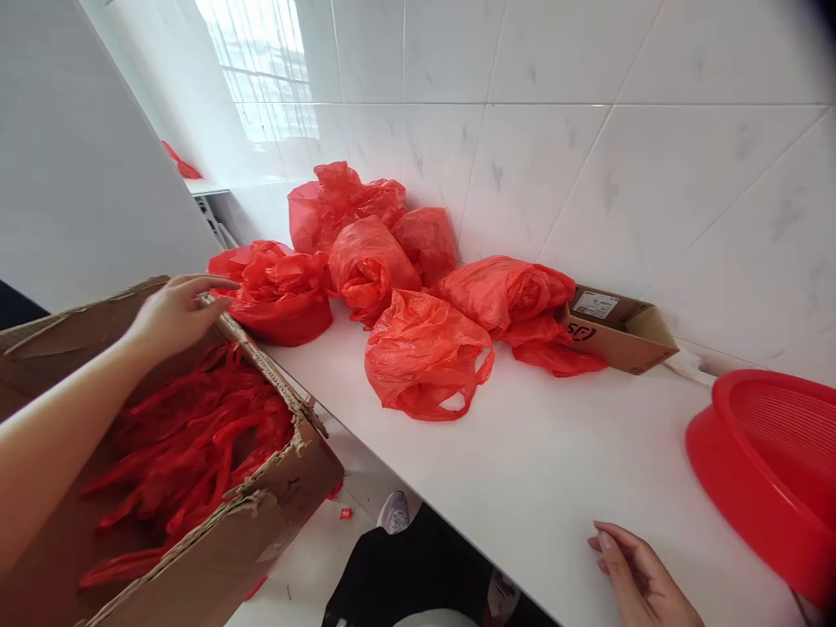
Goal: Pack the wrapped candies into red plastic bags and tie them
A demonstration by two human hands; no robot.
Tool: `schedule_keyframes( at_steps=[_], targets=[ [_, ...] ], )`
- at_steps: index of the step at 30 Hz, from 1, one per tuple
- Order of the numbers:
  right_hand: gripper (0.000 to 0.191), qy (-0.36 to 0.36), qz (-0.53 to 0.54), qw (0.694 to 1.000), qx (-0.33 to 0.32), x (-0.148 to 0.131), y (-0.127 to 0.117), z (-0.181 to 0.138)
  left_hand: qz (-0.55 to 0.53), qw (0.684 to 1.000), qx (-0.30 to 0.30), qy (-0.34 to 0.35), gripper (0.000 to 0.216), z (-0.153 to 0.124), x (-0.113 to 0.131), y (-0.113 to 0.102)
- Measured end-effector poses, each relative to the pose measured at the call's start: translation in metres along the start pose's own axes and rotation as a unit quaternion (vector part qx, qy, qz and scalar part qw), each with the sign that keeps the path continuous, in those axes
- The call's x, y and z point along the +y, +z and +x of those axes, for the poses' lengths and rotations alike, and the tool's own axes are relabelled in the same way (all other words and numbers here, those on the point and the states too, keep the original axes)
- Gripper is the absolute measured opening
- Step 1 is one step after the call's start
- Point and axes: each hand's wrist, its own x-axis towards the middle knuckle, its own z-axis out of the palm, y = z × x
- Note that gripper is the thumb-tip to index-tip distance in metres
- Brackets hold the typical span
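Observation:
My left hand (183, 315) reaches over the far edge of an open cardboard box (287, 514). Its fingers are stretched out, the thumb a little apart, and it holds nothing I can see. Just beyond the fingertips sits a red plastic bag (280, 305) with a bunched top. Inside the box lies a tangle of red plastic bags (202, 444). Low on the right, my right hand (643, 575) is over the white tabletop (496, 488), its fingers curled in towards the thumb with nothing visible between them.
A red bag with loop handles (424, 353) rests mid-table. Several other filled bags (372, 261) stand along the tiled wall (549, 157). A small open carton (620, 340) is at the back, and a red plastic basket (751, 470) at the right. A shoe (394, 514) shows below.

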Motion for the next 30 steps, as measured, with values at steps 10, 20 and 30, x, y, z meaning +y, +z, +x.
schedule_keyframes(
  at_steps=[10,20,30],
  targets=[
    [0.033,-0.184,0.077,0.955,-0.217,-0.121,0.070,0.015,-0.053,0.916,-0.178,0.355,0.085,-0.029,0.183,0.079],
    [0.043,-0.105,0.209,0.909,-0.346,-0.198,0.191,0.073,-0.099,0.917,-0.186,0.338,0.048,-0.019,0.212,0.116],
    [0.032,-0.092,0.348,0.914,-0.187,-0.159,0.095,0.085,-0.017,0.925,-0.198,0.325,0.051,-0.016,0.192,0.141]
  ],
)
